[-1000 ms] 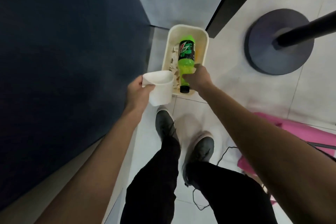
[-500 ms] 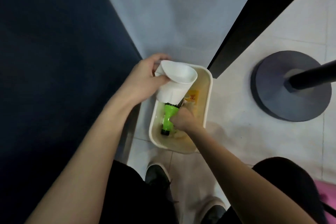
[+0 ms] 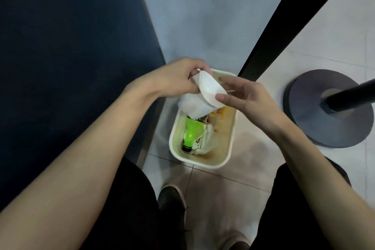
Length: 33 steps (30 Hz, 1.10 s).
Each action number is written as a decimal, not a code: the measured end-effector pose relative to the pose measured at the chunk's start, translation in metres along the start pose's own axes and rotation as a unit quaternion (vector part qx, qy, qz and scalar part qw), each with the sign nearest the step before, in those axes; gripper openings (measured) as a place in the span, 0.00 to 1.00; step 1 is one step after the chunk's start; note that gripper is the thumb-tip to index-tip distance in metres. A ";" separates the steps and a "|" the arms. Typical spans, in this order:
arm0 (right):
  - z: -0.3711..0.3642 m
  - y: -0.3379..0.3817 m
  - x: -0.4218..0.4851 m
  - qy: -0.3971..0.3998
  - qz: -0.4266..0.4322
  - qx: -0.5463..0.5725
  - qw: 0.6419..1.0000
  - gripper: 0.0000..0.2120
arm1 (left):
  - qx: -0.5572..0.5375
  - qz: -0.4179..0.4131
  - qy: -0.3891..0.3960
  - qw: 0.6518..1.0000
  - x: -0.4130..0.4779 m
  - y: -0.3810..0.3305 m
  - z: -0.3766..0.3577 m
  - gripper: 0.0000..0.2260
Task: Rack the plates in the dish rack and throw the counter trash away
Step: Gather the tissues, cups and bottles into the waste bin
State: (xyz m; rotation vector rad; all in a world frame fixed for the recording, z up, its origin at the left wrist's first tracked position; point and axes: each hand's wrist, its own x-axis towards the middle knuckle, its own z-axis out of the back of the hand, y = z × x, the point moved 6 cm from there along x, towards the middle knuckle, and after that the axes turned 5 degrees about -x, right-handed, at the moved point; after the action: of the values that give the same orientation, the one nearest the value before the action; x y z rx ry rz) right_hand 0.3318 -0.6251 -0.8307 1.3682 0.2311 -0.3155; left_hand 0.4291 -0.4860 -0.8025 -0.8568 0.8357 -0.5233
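White cup, gripped by the left hand over the bin's far end, could bounce off the bottle onto the floor if dropped, as the right hand hovers loose-fingered beside it.

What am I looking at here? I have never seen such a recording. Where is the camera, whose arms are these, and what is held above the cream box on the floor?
There is no machine: these are a person's two bare arms. The camera sits on the person's head and looks down. The left hand grips a white paper cup above a cream bin that stands on the tiled floor. The right hand is open beside the cup's rim, fingers straight. In the bin lie a green bottle and crumpled paper. The dark round base at the right belongs to a pole.
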 end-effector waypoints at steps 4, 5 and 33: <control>0.009 0.012 0.005 0.019 0.051 -0.097 0.994 0.07 | -0.029 0.009 0.057 0.998 -0.004 0.002 -0.014 0.16; 0.014 0.013 0.006 0.013 0.058 -0.128 0.990 0.05 | -0.033 0.014 0.071 0.997 -0.005 0.003 -0.015 0.17; -0.022 0.046 -0.033 0.082 -0.094 -0.412 0.902 0.15 | -0.031 0.122 -0.139 0.982 -0.061 -0.019 -0.018 0.11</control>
State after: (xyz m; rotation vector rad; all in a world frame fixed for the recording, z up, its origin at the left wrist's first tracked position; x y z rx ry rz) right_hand 0.3177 -0.5933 -0.7807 0.5265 0.5685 -0.2195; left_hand 0.3774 -0.4624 -0.7680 -0.8483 0.6899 -0.1569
